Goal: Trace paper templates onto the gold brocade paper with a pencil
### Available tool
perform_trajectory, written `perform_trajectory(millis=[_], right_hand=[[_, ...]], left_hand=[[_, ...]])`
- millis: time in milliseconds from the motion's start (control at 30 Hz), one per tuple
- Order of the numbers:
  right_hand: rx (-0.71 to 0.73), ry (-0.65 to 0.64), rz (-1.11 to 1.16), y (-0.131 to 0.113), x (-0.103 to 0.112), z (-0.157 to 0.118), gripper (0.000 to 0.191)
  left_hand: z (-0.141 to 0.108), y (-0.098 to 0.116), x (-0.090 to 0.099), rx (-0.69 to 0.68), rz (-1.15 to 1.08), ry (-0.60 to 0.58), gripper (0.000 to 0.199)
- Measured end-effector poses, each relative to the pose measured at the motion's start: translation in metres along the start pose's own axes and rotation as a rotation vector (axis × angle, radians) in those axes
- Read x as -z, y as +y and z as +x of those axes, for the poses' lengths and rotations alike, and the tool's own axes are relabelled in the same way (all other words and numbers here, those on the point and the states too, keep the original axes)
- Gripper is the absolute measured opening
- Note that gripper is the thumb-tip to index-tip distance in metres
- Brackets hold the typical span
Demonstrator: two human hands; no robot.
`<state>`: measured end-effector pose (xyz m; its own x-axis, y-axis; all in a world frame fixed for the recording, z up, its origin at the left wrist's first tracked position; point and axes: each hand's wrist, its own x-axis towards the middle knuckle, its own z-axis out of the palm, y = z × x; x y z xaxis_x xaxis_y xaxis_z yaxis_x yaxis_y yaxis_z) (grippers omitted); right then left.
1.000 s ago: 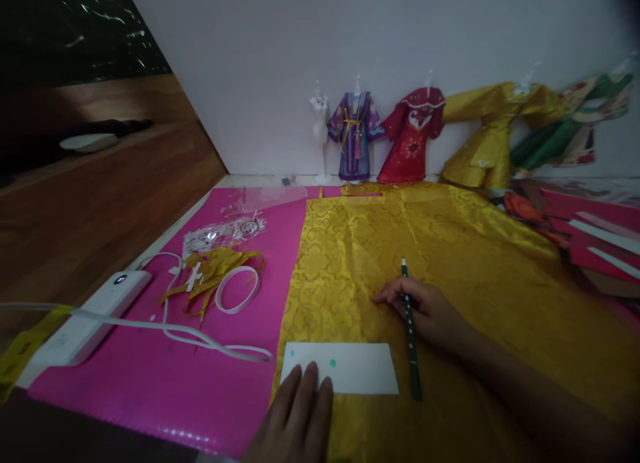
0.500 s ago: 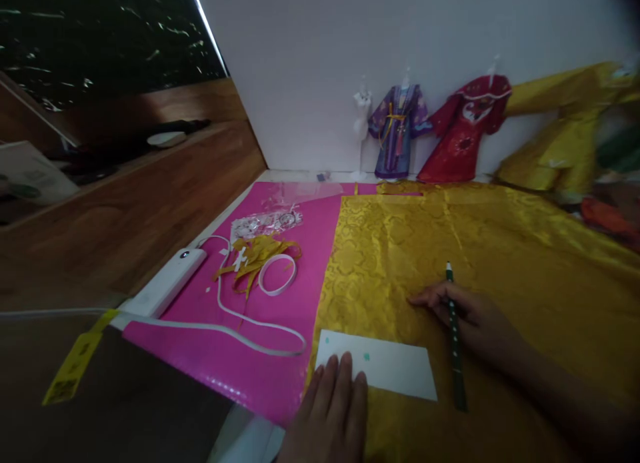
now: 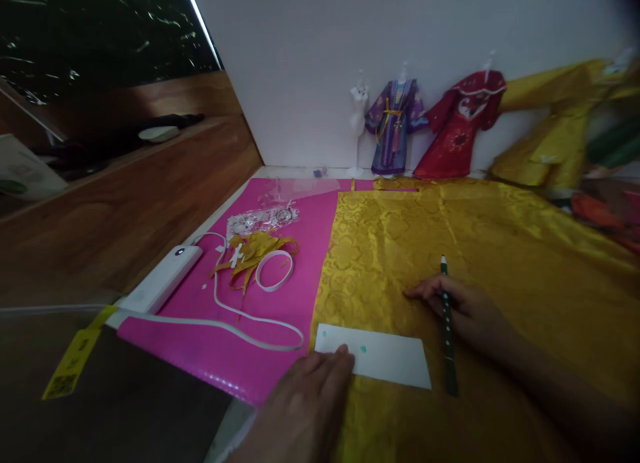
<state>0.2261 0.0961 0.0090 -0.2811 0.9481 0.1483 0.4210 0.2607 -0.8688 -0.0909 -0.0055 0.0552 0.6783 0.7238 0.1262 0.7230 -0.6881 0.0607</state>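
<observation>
Fingers newly bunched, hold unclear, my left hand [image 3: 311, 391] seemingly steadies the card [image 3: 393, 358], cloth's [image 3: 370, 270] left edge; right hand [image 3: 464, 308] clasps pencil [image 3: 449, 353].

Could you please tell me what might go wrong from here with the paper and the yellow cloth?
The left hand rests on the white paper only left of its middle, so the right end might swivel. The yellow cloth shows creases, so the paper might not sit flat. The white cable loops near the cloth's left edge and could snag if the cloth shifts.
</observation>
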Motion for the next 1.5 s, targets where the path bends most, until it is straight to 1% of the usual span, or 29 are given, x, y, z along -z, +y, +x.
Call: perform_trajectory(millis=[67, 133, 267, 367, 433, 533, 633, 733, 833, 967, 1133, 1333, 1433, 1500], right_hand=[[0.004, 0.002, 0.002, 0.0, 0.0, 0.0, 0.014], [0.012, -0.001, 0.006, 0.0, 0.0, 0.001, 0.015], [0.009, 0.003, 0.014, -0.002, -0.001, 0.001, 0.012], [0.007, 0.007, 0.021, -0.004, -0.001, 0.001, 0.011], [0.019, 0.013, 0.039, -0.005, -0.001, 0.002, 0.009], [0.034, 0.022, 0.067, -0.005, -0.002, 0.003, 0.007], [0.025, 0.0, 0.067, -0.002, -0.002, 0.003, 0.007], [0.023, -0.009, 0.067, 0.0, -0.002, 0.003, 0.01], [0.024, -0.001, 0.072, 0.001, -0.002, 0.003, 0.011], [0.032, 0.001, 0.058, 0.003, -0.002, 0.002, 0.01], [0.029, 0.004, 0.055, 0.001, -0.003, 0.002, 0.009], [0.023, 0.015, 0.068, -0.005, -0.002, 0.002, 0.007], [0.017, 0.018, 0.081, -0.005, -0.002, 0.002, 0.008], [0.027, 0.022, 0.08, -0.004, -0.002, 0.002, 0.007]], left_hand=[[0.001, -0.004, 0.007, 0.03, -0.086, -0.022, 0.071], [0.001, -0.004, 0.009, 0.038, -0.105, -0.02, 0.075], [0.004, 0.001, 0.001, -0.01, -0.03, -0.005, 0.061], [0.008, 0.005, -0.012, -0.041, 0.049, 0.015, 0.046], [0.01, 0.007, -0.021, -0.051, 0.084, 0.033, 0.042], [0.01, 0.009, -0.031, -0.044, 0.103, 0.055, 0.056], [0.009, 0.01, -0.036, -0.029, 0.103, 0.081, 0.068], [0.009, 0.009, -0.037, -0.035, 0.108, 0.098, 0.065], [0.011, 0.006, -0.039, -0.092, 0.153, 0.106, 0.06], [0.01, 0.003, -0.042, -0.149, 0.215, 0.103, 0.066], [0.008, 0.006, -0.042, -0.112, 0.185, 0.067, 0.071], [0.009, 0.011, -0.033, -0.093, 0.203, -0.005, 0.079], [0.008, 0.012, -0.034, -0.069, 0.171, -0.022, 0.075], [0.007, 0.012, -0.037, -0.061, 0.136, 0.003, 0.073]])
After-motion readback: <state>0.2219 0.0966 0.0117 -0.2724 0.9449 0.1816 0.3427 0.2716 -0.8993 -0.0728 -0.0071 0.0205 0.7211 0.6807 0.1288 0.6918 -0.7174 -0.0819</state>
